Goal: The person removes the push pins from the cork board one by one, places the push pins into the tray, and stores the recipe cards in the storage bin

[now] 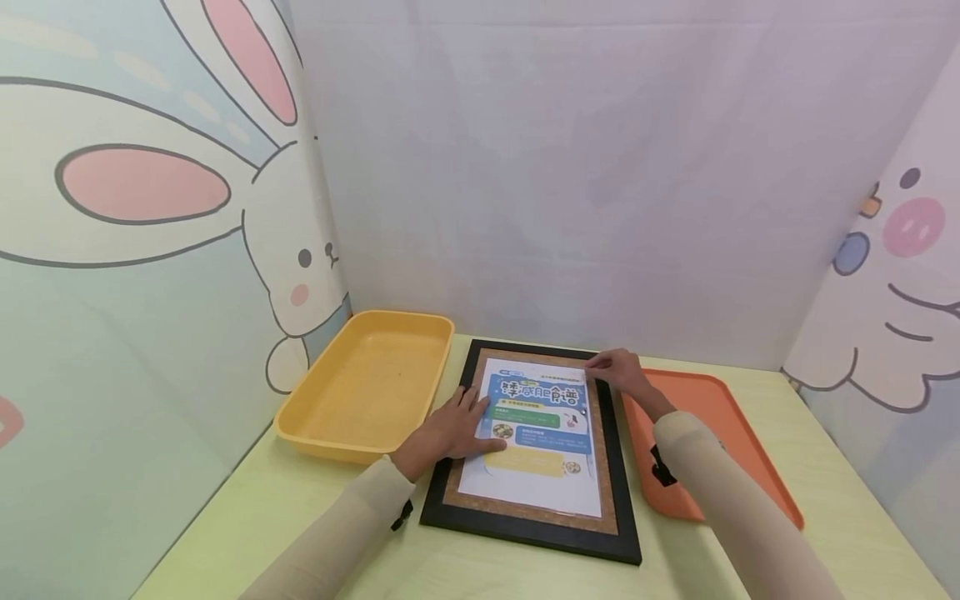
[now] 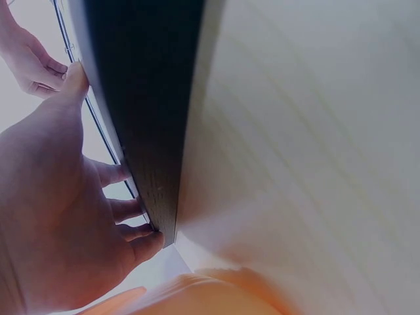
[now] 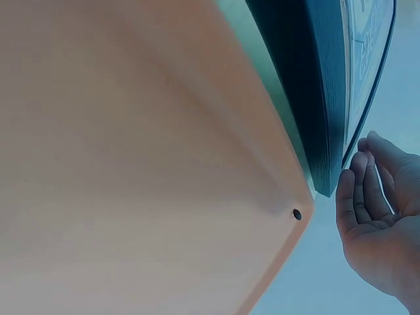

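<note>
A printed poster sheet [image 1: 536,487] with blue, green and yellow blocks lies on a cork board [image 1: 607,467] in a black frame [image 1: 528,540]. My left hand [image 1: 457,425] rests spread over the sheet's left side, thumb toward its middle. In the left wrist view, the left hand's fingers [image 2: 138,246] reach over the frame's edge. At the sheet's top right corner is my right hand [image 1: 621,371], thumb and forefinger close together. The right wrist view shows the right hand's fingers [image 3: 359,197] bent beside the frame; I cannot tell what is between the fingertips.
A deep yellow tray [image 1: 438,367] stands left of the frame. On the right, an orange tray [image 1: 720,408] lies beside the frame, under the right forearm. A small dark spot [image 3: 297,214] shows at the orange tray's corner. A pale curtain [image 1: 600,208] hangs behind the table.
</note>
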Motion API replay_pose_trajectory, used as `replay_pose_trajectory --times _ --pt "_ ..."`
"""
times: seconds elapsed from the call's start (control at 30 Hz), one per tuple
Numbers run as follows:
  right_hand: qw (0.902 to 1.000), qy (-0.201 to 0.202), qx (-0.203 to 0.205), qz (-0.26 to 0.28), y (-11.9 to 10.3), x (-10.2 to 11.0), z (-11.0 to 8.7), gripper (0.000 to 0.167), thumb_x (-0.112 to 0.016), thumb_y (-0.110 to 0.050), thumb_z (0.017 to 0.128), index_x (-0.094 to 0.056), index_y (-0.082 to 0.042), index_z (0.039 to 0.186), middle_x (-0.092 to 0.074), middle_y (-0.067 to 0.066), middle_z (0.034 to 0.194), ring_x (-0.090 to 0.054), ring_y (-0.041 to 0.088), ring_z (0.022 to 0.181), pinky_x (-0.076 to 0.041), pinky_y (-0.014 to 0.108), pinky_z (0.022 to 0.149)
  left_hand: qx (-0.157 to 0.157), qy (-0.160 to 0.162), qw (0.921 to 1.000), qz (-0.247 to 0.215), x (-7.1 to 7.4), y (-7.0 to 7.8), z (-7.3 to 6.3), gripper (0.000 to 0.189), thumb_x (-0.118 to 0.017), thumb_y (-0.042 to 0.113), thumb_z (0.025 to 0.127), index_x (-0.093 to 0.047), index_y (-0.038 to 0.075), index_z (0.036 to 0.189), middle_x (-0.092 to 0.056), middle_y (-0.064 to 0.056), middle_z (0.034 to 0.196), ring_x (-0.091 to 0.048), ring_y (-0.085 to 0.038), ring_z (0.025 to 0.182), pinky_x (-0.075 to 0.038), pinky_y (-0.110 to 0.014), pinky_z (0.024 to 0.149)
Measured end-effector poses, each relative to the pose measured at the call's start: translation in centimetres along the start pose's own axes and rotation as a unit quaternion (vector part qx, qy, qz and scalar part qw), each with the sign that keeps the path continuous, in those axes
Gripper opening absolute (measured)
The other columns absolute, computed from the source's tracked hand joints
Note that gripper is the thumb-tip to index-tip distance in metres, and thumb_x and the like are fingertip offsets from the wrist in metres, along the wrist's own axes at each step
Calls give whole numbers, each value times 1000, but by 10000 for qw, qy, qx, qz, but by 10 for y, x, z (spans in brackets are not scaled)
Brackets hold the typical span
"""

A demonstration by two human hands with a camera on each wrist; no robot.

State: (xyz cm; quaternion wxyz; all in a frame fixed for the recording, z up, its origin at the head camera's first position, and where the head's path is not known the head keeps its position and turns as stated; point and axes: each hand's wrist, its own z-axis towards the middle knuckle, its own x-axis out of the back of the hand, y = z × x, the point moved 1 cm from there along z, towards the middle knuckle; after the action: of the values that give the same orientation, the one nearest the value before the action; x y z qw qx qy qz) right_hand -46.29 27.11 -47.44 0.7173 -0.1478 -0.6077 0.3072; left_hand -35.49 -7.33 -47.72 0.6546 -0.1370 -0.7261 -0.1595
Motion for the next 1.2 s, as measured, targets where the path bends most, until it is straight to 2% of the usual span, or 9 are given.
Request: replay_pose_trajectory --times 0.2,0.33,0.57,0.87,1.1,1.2 --pt "10000 29 -15 -79 6 4 -1 20 -83 -18 90 -81 -1 101 -77 16 100 -71 30 89 -54 37 73 23 -5 9999 -110 0 0 0 103 -51 84 88 -35 15 163 -27 -13 170 -25 -38 155 -35 -54 119" --pt "9998 65 59 -173 6 10 -4 18 -82 -15 91 -81 1 100 -77 17 97 -70 31 86 -52 36 69 18 -17 9999 -105 0 -1 0 103 -51 84 88 -34 15 164 -27 -13 170 -25 -39 155 -35 -54 119" --pt "9994 79 30 -327 6 20 -11 15 -77 -10 93 -80 2 102 -77 18 99 -72 34 89 -57 39 70 34 23 9999 -117 1 -1 0 103 -53 84 87 -36 15 163 -28 -14 169 -26 -39 155 -36 -55 118" --pt "9994 92 69 -338 18 29 -18 17 -77 -9 93 -78 5 102 -76 18 94 -72 31 81 -59 41 70 36 7 9999 -97 1 -1 0 104 -51 85 87 -34 16 164 -26 -14 170 -25 -39 155 -36 -55 118" --pt "9996 17 -72 -284 25 33 -23 19 -75 -8 95 -77 7 107 -75 21 99 -71 36 90 -60 46 76 19 -4 10000 -36 1 -1 1 105 -50 85 87 -34 16 164 -26 -14 170 -25 -39 155 -35 -55 118" --pt "9995 -18 -11 -303 28 35 -25 19 -74 -8 96 -77 8 107 -75 22 100 -70 40 94 -60 48 78 21 -12 10000 -27 1 -1 1 105 -50 85 87 -33 16 164 -26 -14 170 -24 -39 156 -35 -55 118"
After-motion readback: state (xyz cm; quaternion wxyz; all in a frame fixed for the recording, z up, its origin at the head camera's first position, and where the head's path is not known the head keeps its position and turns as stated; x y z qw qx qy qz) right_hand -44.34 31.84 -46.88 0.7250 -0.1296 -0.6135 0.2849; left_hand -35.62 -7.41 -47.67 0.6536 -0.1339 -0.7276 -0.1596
